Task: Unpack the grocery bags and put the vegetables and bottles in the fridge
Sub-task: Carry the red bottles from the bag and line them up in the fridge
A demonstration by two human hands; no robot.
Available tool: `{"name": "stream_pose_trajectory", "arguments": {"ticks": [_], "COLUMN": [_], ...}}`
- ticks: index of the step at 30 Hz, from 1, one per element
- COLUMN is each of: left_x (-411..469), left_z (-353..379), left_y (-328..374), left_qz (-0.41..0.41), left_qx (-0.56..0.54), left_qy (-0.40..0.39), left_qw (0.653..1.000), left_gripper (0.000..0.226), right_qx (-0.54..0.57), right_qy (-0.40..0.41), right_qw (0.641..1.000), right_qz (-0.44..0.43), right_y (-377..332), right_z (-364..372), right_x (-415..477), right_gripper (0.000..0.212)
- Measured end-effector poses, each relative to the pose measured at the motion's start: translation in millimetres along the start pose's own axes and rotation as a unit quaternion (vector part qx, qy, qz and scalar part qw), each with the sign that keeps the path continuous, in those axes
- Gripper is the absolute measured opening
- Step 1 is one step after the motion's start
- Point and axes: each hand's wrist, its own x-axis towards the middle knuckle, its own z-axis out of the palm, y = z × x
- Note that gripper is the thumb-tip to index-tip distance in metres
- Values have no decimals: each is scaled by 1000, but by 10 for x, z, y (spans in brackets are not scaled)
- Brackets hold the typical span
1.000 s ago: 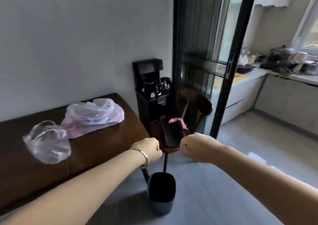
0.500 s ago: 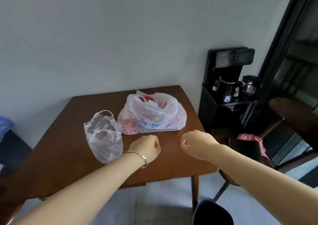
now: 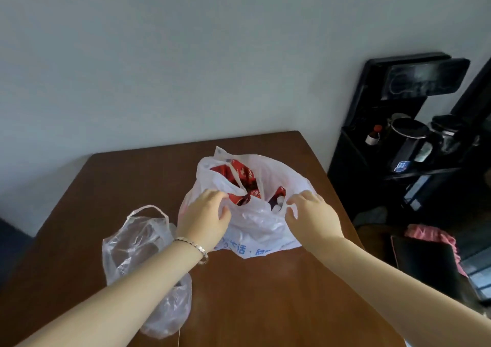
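A white plastic grocery bag [image 3: 256, 227] with blue print stands on the brown wooden table [image 3: 265, 299]. Its mouth gapes, showing red packages [image 3: 240, 174] and a white bottle cap inside. My left hand [image 3: 204, 217] grips the left side of the bag's rim by one handle. My right hand [image 3: 312, 217] pinches the right side of the rim. A second, clear plastic bag [image 3: 132, 248] lies to the left, partly under my left forearm; what it holds is hard to make out.
The table's far edge meets a pale wall. A black tea and water stand [image 3: 393, 102] with a kettle [image 3: 410, 136] and a small bottle [image 3: 372, 135] stands right of the table. A dark chair with pink cloth [image 3: 430, 236] sits at the table's right side.
My view turned left from the kitchen doorway down to the table. Both fists, held in the air before, reached forward and took hold of the white bag's rim.
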Motion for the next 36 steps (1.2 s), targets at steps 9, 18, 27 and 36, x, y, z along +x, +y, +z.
{"name": "stream_pose_trajectory", "arguments": {"ticks": [9, 18, 27, 36], "left_x": [1168, 974, 670, 602], "left_z": [505, 483, 807, 1189], "left_y": [-315, -994, -476, 103], "left_qz": [170, 98, 49, 105], "left_qx": [326, 312, 94, 73], "left_qy": [-254, -318, -212, -448], "left_qw": [894, 890, 972, 885], "left_gripper": [66, 41, 52, 42], "right_qx": [-234, 296, 545, 87], "right_qy": [-211, 36, 56, 159], "right_qw": [948, 913, 599, 983], "right_qz": [-38, 277, 584, 16], "right_y": [169, 522, 1404, 1305], "right_z": [557, 406, 1311, 882], "right_x": [775, 1333, 975, 1051], "right_gripper": [56, 34, 33, 46]}}
